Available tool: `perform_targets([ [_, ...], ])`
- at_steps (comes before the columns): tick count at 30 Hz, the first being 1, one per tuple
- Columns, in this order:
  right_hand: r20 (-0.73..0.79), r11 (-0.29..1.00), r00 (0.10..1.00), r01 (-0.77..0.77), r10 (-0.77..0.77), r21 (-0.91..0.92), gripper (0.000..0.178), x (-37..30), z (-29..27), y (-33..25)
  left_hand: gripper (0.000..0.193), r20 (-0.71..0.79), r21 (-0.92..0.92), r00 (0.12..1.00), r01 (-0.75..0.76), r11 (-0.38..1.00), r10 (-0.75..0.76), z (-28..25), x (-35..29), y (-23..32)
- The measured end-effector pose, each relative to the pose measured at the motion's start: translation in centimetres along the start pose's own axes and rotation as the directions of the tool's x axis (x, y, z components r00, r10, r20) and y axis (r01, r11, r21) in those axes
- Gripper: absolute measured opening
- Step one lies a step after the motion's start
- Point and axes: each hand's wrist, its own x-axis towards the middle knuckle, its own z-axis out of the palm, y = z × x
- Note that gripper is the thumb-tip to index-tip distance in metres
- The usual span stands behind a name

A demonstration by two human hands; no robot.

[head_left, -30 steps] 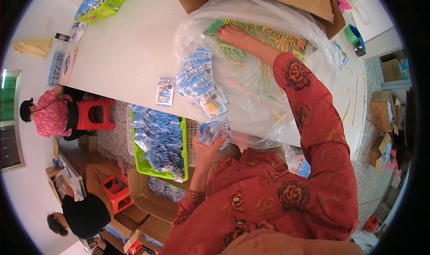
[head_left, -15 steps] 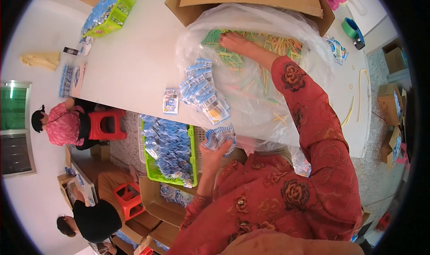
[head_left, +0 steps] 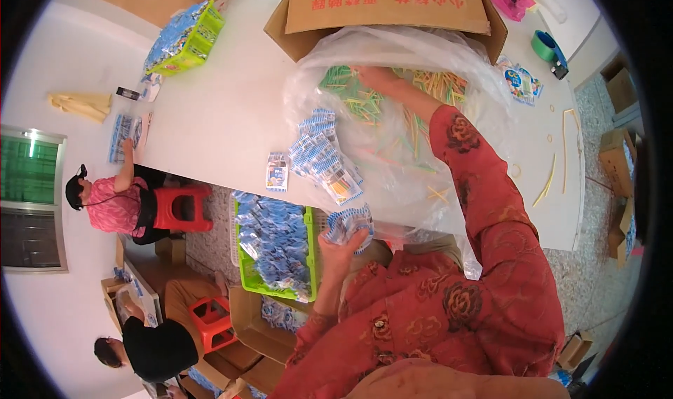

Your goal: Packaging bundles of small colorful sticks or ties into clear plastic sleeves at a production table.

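Left hand (head_left: 341, 248) closed around a fan of small blue packets (head_left: 348, 222), low by the tabletop (head_left: 217, 119) edge. Right hand (head_left: 371, 79) deep in crinkly clear plastic bag (head_left: 392, 119) among thin coloured sticks (head_left: 350, 101); grip there hard to tell.

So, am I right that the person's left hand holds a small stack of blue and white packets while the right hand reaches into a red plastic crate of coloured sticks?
Not quite: the head view shows the right hand reaching into a clear plastic bag of coloured sticks, not a red crate. The left hand does hold the small stack of blue and white packets.
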Motion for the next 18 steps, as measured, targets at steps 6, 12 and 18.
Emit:
perform_targets([
  [6,0.126,0.995,0.987,-0.1,0.101,-0.018,0.029,-3.2,-5.5,-1.4,0.037,-0.038,0.045,0.999,0.006,0.999,-0.004,0.4,0.1,0.4],
  [12,0.262,0.896,0.933,-0.323,0.247,0.305,0.026,-10.8,-10.6,-4.6,0.038,-0.082,0.056,0.993,-0.076,0.995,0.081,1.4,0.3,0.2],
  [18,0.284,0.973,0.94,-0.218,0.189,0.076,0.019,-16.8,-11.6,-3.3,0.036,-0.031,0.144,0.994,-0.099,0.985,0.104,3.1,1.9,-0.5],
])
